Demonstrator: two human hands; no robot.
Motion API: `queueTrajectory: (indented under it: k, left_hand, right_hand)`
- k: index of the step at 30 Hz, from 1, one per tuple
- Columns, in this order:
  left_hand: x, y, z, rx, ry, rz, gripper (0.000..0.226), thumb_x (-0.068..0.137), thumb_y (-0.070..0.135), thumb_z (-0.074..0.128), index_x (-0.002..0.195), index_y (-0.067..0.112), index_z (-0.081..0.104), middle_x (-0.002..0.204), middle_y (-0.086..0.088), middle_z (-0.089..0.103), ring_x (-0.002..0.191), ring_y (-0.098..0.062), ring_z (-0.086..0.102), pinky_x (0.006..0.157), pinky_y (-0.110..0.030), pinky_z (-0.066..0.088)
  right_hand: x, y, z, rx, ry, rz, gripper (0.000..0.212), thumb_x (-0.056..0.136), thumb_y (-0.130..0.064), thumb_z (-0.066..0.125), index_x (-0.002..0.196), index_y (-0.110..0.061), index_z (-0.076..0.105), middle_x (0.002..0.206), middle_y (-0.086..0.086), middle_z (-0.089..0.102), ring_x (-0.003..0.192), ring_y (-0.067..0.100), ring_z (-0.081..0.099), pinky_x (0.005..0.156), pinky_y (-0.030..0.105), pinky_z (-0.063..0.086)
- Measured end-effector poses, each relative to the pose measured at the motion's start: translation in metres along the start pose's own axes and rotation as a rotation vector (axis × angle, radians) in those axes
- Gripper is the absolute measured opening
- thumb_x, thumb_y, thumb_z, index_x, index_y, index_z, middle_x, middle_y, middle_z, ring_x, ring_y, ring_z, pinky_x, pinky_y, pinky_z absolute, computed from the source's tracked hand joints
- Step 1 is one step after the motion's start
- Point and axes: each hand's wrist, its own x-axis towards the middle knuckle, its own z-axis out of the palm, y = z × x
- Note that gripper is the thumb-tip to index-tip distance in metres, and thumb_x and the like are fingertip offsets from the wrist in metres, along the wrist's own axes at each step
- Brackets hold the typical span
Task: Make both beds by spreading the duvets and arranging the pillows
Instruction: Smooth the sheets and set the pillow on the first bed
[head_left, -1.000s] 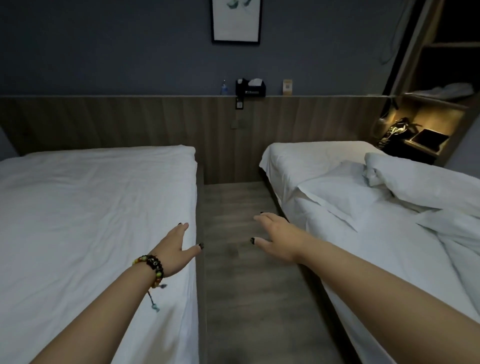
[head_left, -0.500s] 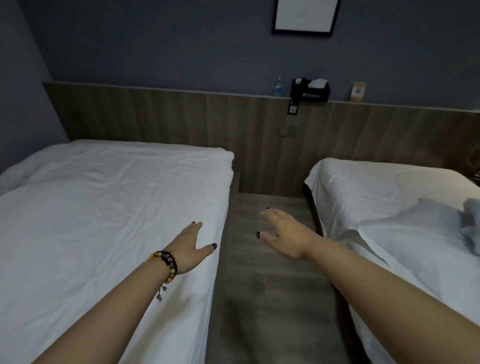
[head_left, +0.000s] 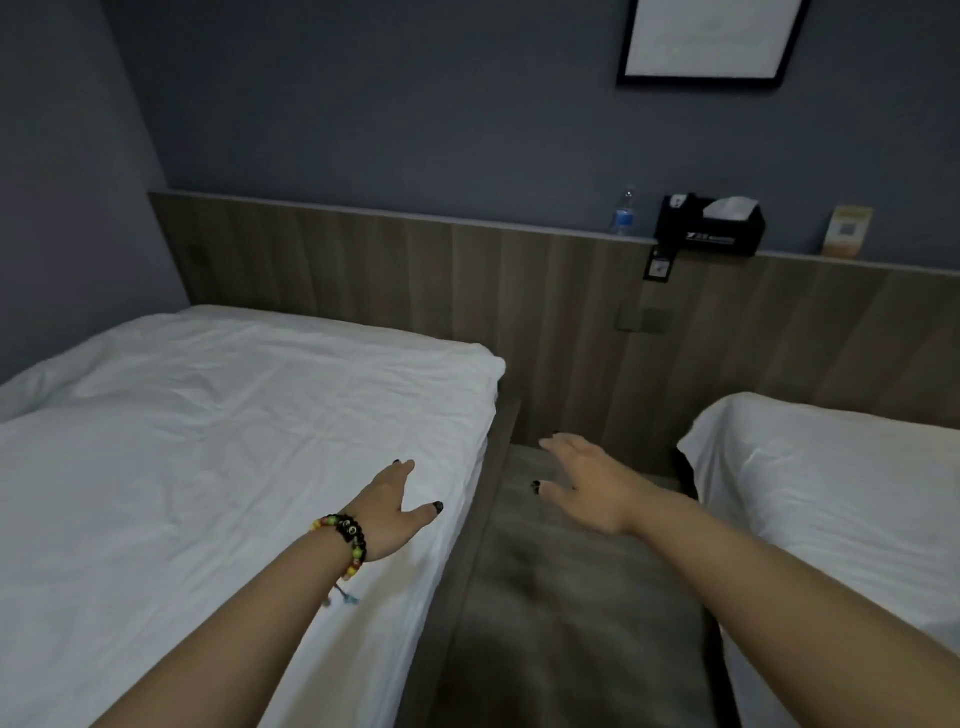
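Fingers (head_left: 402, 470) of the left hand (head_left: 387, 512) lie straight and released, holding nothing, over the near edge of the left bed (head_left: 208, 467) — a beaded bracelet (head_left: 345, 538) circles that wrist. Across the floor strip (head_left: 561, 623), the right hand (head_left: 592, 491) reaches out flat, fingers relaxed and empty, beside the right bed (head_left: 841, 493). Both beds show plain white sheets — behind them runs a wooden headboard panel (head_left: 415, 280).

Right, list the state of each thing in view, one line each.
left bed: white cover spread flat, slightly wrinkled, no pillow in view
right bed: covered in white, only partly in view
left hand: open, over the left bed's edge
right hand: open, empty, over the floor
tissue box: tissue sticking out
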Motion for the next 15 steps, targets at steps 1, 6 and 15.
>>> queueTrajectory:
  k: [1, 6, 15]
  left_hand:
    - [0.02, 0.007, -0.002, -0.005, 0.012, -0.019, 0.08, 0.094, 0.051, 0.047, 0.153, 0.018, 0.004, 0.161, 0.0, 0.001, 0.147, -0.013, 0.006, 0.118, -0.027, 0.012]
    - [0.102, 0.02, -0.014, -0.071, 0.088, -0.122, 0.079, 0.094, 0.049, 0.048, 0.153, 0.018, 0.006, 0.161, 0.001, 0.002, 0.147, -0.013, 0.008, 0.119, -0.029, 0.014]
    - [0.22, -0.06, -0.068, -0.145, 0.154, -0.364, 0.081, 0.093, 0.05, 0.05, 0.153, 0.019, 0.005, 0.161, 0.0, 0.002, 0.147, -0.013, 0.007, 0.118, -0.027, 0.011]
  right_hand:
    - [0.02, 0.012, -0.011, 0.0, -0.018, -0.017, 0.07, 0.099, -0.044, 0.043, 0.154, -0.016, 0.011, 0.161, 0.007, 0.007, 0.147, 0.021, 0.01, 0.12, 0.032, 0.012]
    - [0.137, 0.046, -0.04, 0.003, -0.051, -0.107, 0.069, 0.096, -0.046, 0.044, 0.153, -0.018, 0.017, 0.16, 0.002, 0.014, 0.146, 0.022, 0.016, 0.119, 0.037, 0.018]
    - [0.342, 0.026, -0.034, -0.014, -0.219, -0.278, 0.07, 0.098, -0.047, 0.043, 0.154, -0.018, 0.012, 0.161, 0.002, 0.005, 0.148, 0.018, 0.008, 0.12, 0.039, 0.014]
